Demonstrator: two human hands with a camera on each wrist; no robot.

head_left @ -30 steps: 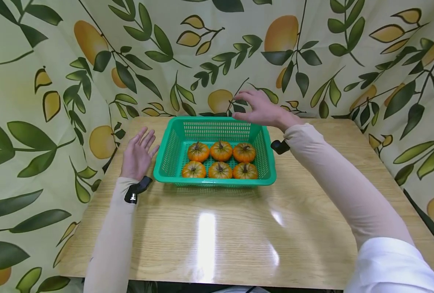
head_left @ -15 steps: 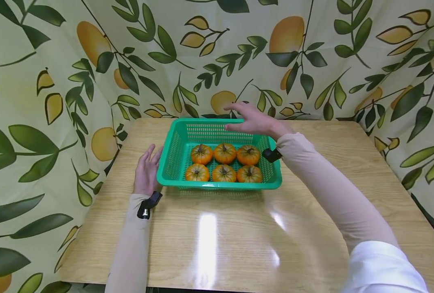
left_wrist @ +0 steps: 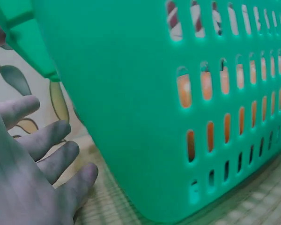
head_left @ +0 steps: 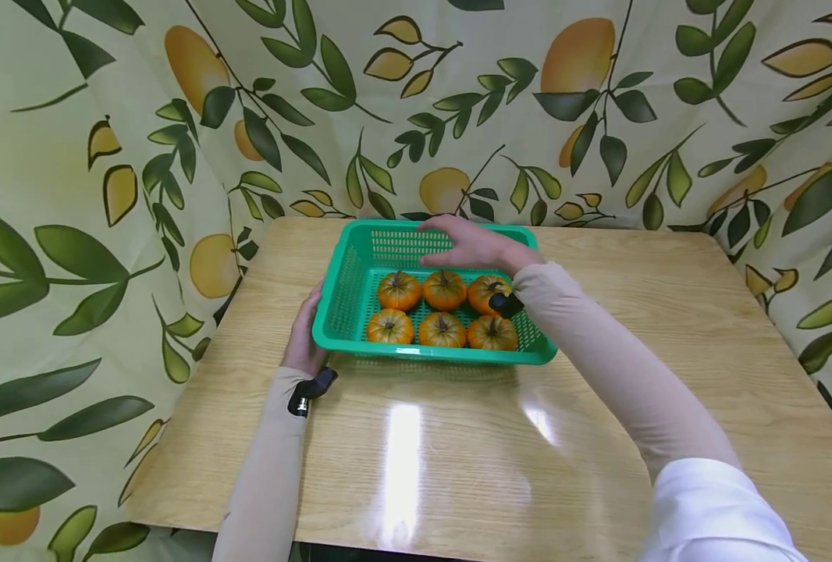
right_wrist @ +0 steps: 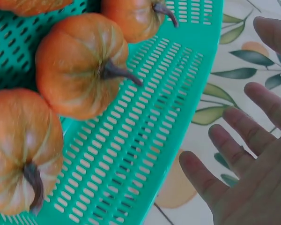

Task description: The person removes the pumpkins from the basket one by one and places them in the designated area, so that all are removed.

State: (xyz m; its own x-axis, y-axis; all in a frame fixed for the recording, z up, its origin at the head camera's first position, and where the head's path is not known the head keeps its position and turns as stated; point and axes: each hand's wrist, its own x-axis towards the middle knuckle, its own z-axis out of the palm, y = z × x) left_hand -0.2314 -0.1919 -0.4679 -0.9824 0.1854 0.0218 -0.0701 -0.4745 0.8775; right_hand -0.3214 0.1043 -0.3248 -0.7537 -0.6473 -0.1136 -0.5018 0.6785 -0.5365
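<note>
No hold by either hand: left hand (head_left: 307, 336) has fingers straight and spread beside the basket's left end wall, contact not clear; right hand (head_left: 468, 243) is spread wide over the far side, fingers apart from the far rim in the right wrist view. Green rectangular perforated plastic basket (head_left: 430, 353) sits upright on the light wood-grain table (head_left: 669, 312), between the hands.

Handling, judged: basket itself light, walls thin and a bit flexible, smooth plastic maybe slippery; load probably adds most of the weight. Best hold is under the flared rim, both short ends, kept level; a one-sided lift could tip it.

Contents: six small round ribbed orange pumpkins (head_left: 442, 329) with dark stems, two rows of three on the basket floor, far-right one partly behind the black wrist camera (head_left: 506, 304). Probably firm, likely to roll if tilted; real or imitation, can't tell.
</note>
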